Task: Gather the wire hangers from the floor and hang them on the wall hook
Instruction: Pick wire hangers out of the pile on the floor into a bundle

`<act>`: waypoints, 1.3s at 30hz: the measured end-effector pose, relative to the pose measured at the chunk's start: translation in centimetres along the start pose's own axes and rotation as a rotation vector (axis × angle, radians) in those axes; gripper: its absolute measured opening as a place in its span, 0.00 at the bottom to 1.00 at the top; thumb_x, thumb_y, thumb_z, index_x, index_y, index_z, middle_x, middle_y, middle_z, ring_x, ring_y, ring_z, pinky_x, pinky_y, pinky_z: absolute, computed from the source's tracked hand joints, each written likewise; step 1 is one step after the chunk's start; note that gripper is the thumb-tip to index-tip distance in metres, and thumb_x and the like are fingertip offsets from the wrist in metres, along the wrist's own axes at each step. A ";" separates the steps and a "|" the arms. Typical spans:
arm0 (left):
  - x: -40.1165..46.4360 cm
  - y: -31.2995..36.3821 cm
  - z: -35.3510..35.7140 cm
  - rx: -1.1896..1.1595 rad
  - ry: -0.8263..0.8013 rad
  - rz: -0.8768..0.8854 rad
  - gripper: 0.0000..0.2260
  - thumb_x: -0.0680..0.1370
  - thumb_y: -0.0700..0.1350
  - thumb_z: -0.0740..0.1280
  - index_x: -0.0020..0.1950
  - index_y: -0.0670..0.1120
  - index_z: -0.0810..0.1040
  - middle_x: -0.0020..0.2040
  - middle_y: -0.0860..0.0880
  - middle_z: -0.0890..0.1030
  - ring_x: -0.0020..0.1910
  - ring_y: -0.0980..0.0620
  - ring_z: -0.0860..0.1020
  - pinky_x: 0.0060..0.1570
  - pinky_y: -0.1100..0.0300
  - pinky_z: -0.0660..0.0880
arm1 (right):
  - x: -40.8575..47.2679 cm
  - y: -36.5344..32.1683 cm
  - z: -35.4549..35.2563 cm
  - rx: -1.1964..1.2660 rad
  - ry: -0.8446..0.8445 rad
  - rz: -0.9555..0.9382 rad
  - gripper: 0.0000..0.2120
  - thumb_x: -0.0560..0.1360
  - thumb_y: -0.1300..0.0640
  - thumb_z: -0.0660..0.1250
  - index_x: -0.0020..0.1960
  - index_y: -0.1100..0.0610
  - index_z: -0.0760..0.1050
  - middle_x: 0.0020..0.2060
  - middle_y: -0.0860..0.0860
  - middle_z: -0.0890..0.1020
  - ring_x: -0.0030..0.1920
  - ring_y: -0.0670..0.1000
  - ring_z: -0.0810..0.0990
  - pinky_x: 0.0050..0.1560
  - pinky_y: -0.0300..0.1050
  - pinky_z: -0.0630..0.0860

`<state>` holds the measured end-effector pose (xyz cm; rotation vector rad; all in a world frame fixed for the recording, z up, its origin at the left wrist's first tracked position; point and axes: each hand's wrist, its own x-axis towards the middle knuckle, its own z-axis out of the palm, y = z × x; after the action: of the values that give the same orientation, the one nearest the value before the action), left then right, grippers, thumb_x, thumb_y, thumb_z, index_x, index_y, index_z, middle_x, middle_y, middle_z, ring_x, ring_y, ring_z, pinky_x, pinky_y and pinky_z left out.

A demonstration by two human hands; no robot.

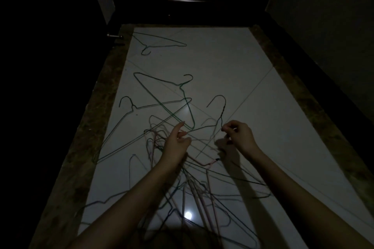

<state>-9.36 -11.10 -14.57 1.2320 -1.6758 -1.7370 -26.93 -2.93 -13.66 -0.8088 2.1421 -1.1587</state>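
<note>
Left hand (176, 141): pinches a thin wire in the pile of hangers (194, 188).
Right hand (238, 135): pinches a dark hanger (219, 111) below its hook.
Floor (232, 66): white tiles, dim.

Pale tiled floor (232, 62) strewn with tangled wire hangers (162, 95).

Single head view (worn), looking forward and down, floor (222, 62) near

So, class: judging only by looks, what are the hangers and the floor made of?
Hangers: thin bent wire, seemingly metal with green, dark or pinkish coating; the hooks hold fine curves. Floor: glossy pale tile, likely ceramic or polished stone; it mirrors a light and shows joint lines.
</note>
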 end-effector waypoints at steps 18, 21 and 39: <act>-2.3 -3.6 -1.8 0.225 -0.098 -0.083 0.29 0.77 0.34 0.63 0.75 0.48 0.58 0.68 0.40 0.69 0.66 0.43 0.70 0.58 0.59 0.69 | -3.4 -2.6 -1.2 -0.036 -0.073 -0.136 0.08 0.77 0.57 0.63 0.48 0.57 0.81 0.29 0.46 0.76 0.28 0.43 0.70 0.35 0.38 0.67; -2.1 -4.9 -2.9 0.198 -0.077 -0.152 0.30 0.77 0.33 0.62 0.76 0.47 0.56 0.68 0.40 0.69 0.69 0.42 0.67 0.62 0.56 0.68 | -3.2 -2.5 -1.5 -0.022 0.014 -0.104 0.10 0.78 0.57 0.61 0.41 0.53 0.78 0.32 0.49 0.79 0.30 0.48 0.75 0.35 0.41 0.68; -0.8 -6.8 -1.6 0.217 -0.069 -0.201 0.35 0.76 0.40 0.64 0.77 0.50 0.49 0.59 0.46 0.78 0.65 0.51 0.68 0.67 0.53 0.65 | -4.2 -1.9 -4.9 0.108 0.089 -0.042 0.10 0.79 0.64 0.58 0.44 0.64 0.76 0.32 0.55 0.76 0.25 0.39 0.74 0.27 0.25 0.67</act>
<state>-5.81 -10.19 -20.58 1.4986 -1.8769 -1.7659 -27.27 1.88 -8.92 -0.7701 2.1214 -1.3428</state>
